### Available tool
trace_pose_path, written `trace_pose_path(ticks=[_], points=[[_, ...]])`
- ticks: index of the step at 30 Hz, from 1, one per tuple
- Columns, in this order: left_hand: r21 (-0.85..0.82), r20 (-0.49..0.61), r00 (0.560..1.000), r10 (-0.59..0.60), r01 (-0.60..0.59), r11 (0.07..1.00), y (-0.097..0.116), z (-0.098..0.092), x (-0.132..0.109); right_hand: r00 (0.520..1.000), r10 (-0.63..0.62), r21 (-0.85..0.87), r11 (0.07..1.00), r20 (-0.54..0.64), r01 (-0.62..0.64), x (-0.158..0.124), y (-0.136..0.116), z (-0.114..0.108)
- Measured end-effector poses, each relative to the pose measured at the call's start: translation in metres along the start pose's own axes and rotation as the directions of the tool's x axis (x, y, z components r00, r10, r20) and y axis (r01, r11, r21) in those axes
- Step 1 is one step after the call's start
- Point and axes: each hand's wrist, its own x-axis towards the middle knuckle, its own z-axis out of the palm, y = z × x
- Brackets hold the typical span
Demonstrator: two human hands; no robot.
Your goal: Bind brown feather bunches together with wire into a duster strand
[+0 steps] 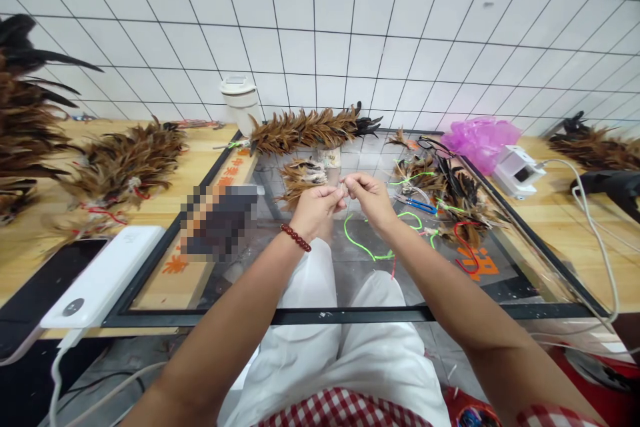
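Note:
My left hand (319, 208), with a red bead bracelet (296, 237) on its wrist, is closed in a pinch. My right hand (371, 197) pinches right beside it, and the fingertips almost meet. Something small and pale shows between them, too small to name. Just behind my left hand lies a brown feather bundle (299, 180) with a pale end; whether the hand touches it I cannot tell. Farther back stretches a long brown feather garland (305, 132). Right of my hands are blue-handled snips (419, 205), green cords (361, 245) and more dark feathers (453, 183).
The glass panel's black frame (350, 315) edges the work surface. At left are a white power bank (103, 277), a phone (47, 293) and feather garlands (127, 163). A white canister (241, 103) stands behind; a pink plastic bag (480, 140) and white device (517, 170) sit right.

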Motion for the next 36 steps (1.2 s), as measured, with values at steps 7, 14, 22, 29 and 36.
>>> trace_pose_path(ticks=[7, 14, 22, 29, 36], points=[[-0.052, 0.012, 1.0, -0.003, 0.004, 0.999, 0.003, 0.0, 0.0, 0.987, -0.076, -0.108, 0.99, 0.139, 0.091, -0.003, -0.006, -0.002], [0.002, 0.017, 0.999, -0.05, 0.05, 0.999, 0.004, -0.003, -0.001, 0.996, -0.031, -0.005, 0.999, 0.08, 0.031, -0.002, -0.002, -0.001], [0.171, -0.093, 0.979, 0.18, -0.162, 0.972, 0.006, -0.005, 0.003, 1.0, 0.003, -0.092, 0.996, 0.021, -0.001, 0.002, 0.005, -0.001], [0.045, -0.51, 0.765, 0.393, -0.433, 0.9, 0.024, -0.028, 0.019, 0.976, 0.006, -0.608, 0.783, 0.216, 0.13, -0.006, 0.018, 0.003], [0.003, -0.497, 0.8, 0.336, -0.385, 0.923, 0.018, -0.024, 0.02, 0.948, 0.066, -0.799, 0.558, 0.312, 0.224, -0.01, 0.011, 0.012]])
